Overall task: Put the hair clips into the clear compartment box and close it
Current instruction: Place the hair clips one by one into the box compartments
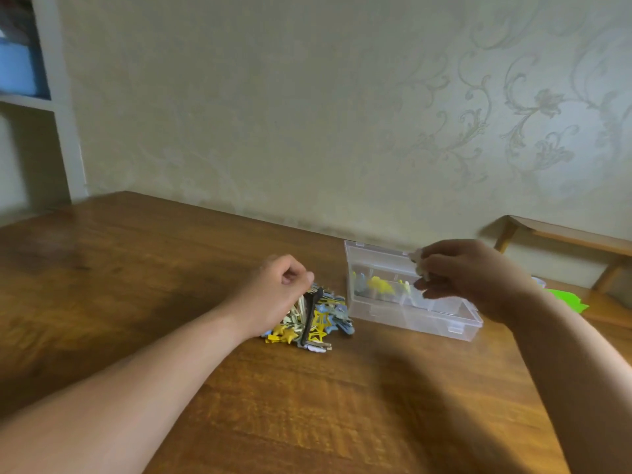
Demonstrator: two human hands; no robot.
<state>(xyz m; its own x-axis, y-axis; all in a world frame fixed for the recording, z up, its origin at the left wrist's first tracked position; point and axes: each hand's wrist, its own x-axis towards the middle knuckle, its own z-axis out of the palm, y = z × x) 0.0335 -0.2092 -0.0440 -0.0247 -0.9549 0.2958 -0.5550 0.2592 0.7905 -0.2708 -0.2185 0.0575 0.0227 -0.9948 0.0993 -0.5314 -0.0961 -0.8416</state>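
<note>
Our right hand (pixel 475 271) pinches a small pale hair clip (pixel 419 263) just over the open clear plastic compartment box (pixel 420 318), so we need only lower it.

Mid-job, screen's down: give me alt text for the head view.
Right hand pinches a pale hair clip above the open clear compartment box, which holds a few clips. Left hand, fingers curled, is at the clip pile beside it on the wooden table.
</note>
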